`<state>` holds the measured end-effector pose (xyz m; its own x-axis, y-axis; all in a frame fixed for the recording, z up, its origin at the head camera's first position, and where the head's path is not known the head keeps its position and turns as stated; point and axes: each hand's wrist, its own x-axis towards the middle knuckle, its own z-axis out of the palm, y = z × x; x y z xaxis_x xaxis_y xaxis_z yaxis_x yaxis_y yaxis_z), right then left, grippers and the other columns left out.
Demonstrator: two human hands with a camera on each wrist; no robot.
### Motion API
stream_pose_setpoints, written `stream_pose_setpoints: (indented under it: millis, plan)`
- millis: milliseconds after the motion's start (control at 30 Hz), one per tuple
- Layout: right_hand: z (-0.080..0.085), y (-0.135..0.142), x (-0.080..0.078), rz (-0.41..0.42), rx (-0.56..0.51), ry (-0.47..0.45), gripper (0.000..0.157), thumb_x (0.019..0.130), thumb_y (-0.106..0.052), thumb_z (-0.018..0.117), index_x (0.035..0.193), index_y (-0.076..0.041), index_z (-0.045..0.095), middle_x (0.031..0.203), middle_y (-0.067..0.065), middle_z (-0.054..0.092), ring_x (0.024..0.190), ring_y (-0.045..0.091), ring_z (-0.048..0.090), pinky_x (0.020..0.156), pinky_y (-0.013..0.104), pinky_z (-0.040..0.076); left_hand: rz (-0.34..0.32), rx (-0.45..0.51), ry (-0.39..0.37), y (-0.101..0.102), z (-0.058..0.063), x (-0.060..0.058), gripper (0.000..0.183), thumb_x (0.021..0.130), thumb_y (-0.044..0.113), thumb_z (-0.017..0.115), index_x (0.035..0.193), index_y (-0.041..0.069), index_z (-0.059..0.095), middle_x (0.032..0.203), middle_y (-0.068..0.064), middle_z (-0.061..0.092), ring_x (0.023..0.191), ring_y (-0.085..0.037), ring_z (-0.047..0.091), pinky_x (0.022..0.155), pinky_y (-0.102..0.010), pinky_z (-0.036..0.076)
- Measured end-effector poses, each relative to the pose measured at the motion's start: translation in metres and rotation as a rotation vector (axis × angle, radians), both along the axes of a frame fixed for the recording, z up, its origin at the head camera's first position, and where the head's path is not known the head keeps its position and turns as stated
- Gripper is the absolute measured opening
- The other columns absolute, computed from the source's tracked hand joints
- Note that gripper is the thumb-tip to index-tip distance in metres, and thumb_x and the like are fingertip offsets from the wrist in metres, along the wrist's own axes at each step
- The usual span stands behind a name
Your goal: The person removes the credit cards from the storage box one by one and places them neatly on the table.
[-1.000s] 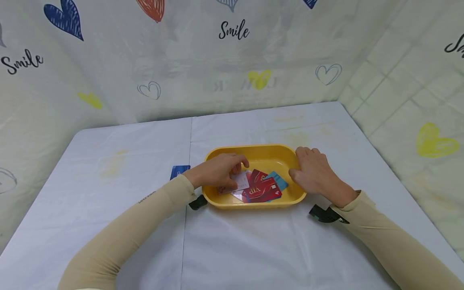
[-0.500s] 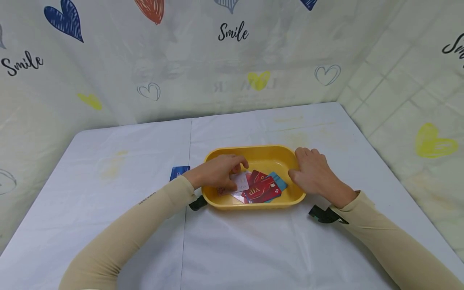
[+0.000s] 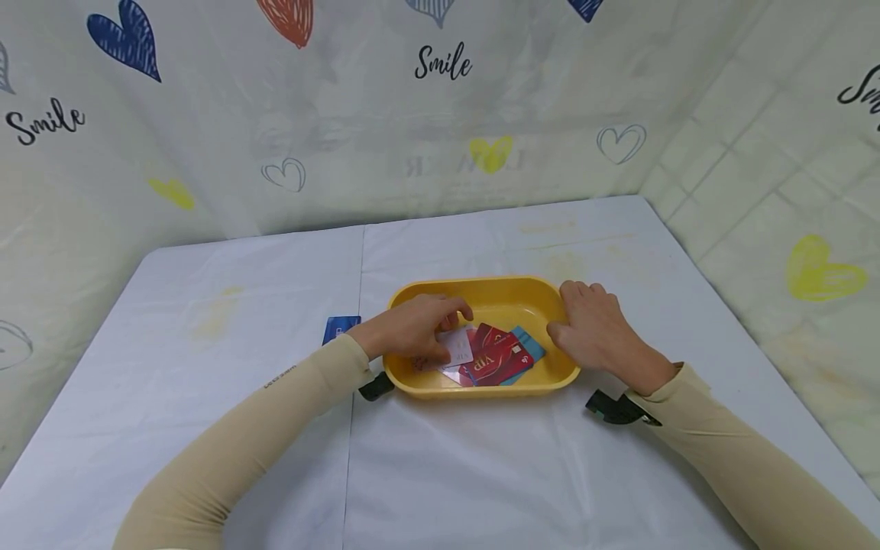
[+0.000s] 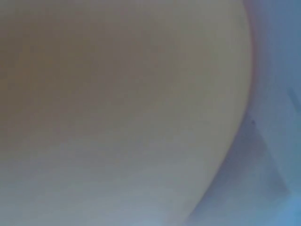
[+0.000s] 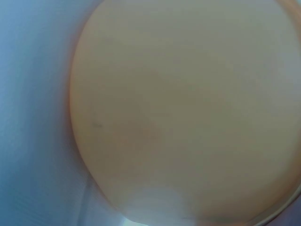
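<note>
A yellow tray (image 3: 509,391) stands on the table with several cards inside. My left hand (image 3: 415,325) reaches over its left side, fingers curled, thumb and fingers pinching a pale card (image 3: 459,347) low among the others. Right beside it lie a red VIP card (image 3: 498,363), another red card behind it and a light blue card (image 3: 531,342), overlapping in a loose pile. On the right end of the tray, my right hand (image 3: 594,325) grips the rim, with fingers over the far side and thumb inward. Both wrist views are filled by blurred skin; neither shows the fingers.
A blue card (image 3: 339,327) lies on the white-covered table (image 3: 261,305) left of the tray, partly behind my left wrist. Dark wrist devices hang under both sleeves. A patterned curtain (image 3: 330,122) stands behind the table and another along its right side.
Both hands stay in place on the tray. The pale card and the red VIP card look very slightly turned; otherwise only a small camera shift shows.
</note>
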<state>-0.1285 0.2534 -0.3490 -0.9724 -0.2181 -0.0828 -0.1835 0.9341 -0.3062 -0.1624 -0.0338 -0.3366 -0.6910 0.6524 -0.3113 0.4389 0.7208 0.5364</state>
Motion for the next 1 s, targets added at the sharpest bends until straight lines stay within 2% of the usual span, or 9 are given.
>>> stream_pose_setpoints:
  millis: [267,533,1000]
  plan:
    - [0.0001,0.0009,0.0,0.006,0.0,-0.006,0.025,0.091,-0.021,0.049,0.101,0.001,0.049,0.088,0.013,0.048,0.088,0.033,0.042,0.074,0.039,0.03,-0.025,0.011,0.01,-0.0008,-0.0012,-0.0009,0.054,0.09,0.016,0.08,0.138,0.02,0.056,0.127,-0.005,0.064,0.117,-0.018,0.059,0.1,-0.033,0.059]
    - [-0.0004,0.0007,0.0004,0.004,-0.001,-0.003,0.029,0.091,-0.021,0.049,0.106,0.003,0.05,0.091,0.014,0.051,0.091,0.034,0.043,0.076,0.04,0.032,-0.055,0.015,0.008,-0.0017,-0.0004,-0.0034,0.05,0.091,0.014,0.079,0.136,0.018,0.058,0.127,-0.005,0.066,0.116,-0.019,0.061,0.101,-0.032,0.058]
    - [0.0007,0.0007,0.0001,0.008,-0.011,-0.004,0.027,0.091,-0.021,0.049,0.104,0.002,0.05,0.09,0.013,0.049,0.089,0.033,0.042,0.075,0.039,0.03,-0.06,0.008,0.005,-0.0013,0.0031,-0.0039,0.047,0.09,0.016,0.08,0.134,0.015,0.064,0.12,-0.004,0.068,0.111,-0.018,0.061,0.099,-0.03,0.058]
